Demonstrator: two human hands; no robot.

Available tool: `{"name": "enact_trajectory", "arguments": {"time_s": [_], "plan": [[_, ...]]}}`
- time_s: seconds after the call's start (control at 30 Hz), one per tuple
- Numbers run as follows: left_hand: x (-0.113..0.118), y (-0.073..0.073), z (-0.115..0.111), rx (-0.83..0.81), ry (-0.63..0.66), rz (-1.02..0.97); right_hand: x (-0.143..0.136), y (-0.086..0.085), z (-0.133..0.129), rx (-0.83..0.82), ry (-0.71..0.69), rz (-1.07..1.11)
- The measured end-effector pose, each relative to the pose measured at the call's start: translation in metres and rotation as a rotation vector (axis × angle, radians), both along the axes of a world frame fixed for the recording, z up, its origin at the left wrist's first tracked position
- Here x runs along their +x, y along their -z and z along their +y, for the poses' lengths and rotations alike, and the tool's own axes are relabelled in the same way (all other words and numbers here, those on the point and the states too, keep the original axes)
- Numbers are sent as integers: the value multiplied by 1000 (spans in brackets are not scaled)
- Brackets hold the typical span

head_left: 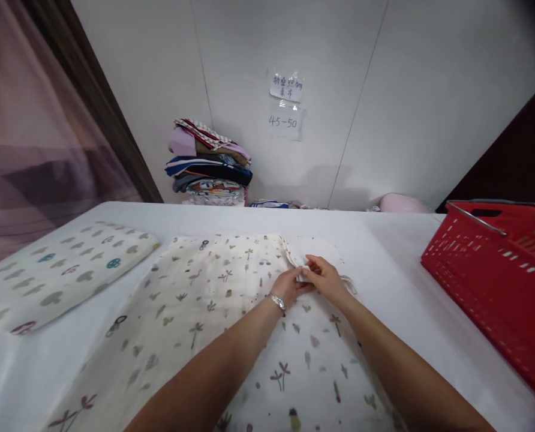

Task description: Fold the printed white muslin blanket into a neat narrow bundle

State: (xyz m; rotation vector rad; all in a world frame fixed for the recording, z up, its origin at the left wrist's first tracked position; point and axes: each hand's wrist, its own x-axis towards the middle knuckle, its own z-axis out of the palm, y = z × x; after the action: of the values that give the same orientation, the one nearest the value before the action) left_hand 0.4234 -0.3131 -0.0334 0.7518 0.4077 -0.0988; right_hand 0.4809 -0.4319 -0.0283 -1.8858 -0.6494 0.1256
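Observation:
A cream cloth (231, 306) printed with small palm trees, cacti and a flamingo lies spread in front of me. Its far right edge is gathered up between my hands. My left hand (289, 287), below a silver bracelet (277, 302), pinches the fold with its fingers closed. Against it, my right hand (324, 277) has thumb and index finger closed on the same small white bit of cloth edge; its other fingers are bent. Pale strings (349, 284) stick out just right of my right wrist. What exactly lies between the fingertips is partly hidden.
On the left of the white table (384, 252) rests a folded cloth (69, 270) with grey cloud shapes. A red basket (492, 288) with a metal handle stands at the right. Behind the table, folded fabrics (211, 162) are stacked against the wall, beside taped paper signs (285, 122).

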Motion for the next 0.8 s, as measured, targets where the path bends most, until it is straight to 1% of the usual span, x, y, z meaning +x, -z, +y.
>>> {"name": "enact_trajectory", "arguments": {"time_s": [0.07,0.13,0.27,0.37,0.43,0.5,0.57,0.63,0.7,0.8], "plan": [[-2,-1,1,1,12,11,-1,-1,1,-62,-55,-54],[-3,-1,2,6,26,11,-2,-3,1,-68,-73,-74],[-4,-2,4,-1,32,24,1,-3,-2,112,33,72],[-3,-3,3,-6,18,69,4,0,-4,165,80,100],[-3,-4,2,11,8,96,3,0,-5,173,126,0],[-4,-6,1,27,15,109,1,-2,-6,147,148,-188],[-5,-9,0,40,14,122,-3,-2,-7,51,87,-388],[-7,-11,0,55,-8,144,-5,-1,-7,-60,-23,-511],[-8,-13,1,64,-28,163,-8,1,-8,-119,-101,-555],[-10,-19,2,44,-22,159,-10,1,-8,-118,-127,-585]]}}
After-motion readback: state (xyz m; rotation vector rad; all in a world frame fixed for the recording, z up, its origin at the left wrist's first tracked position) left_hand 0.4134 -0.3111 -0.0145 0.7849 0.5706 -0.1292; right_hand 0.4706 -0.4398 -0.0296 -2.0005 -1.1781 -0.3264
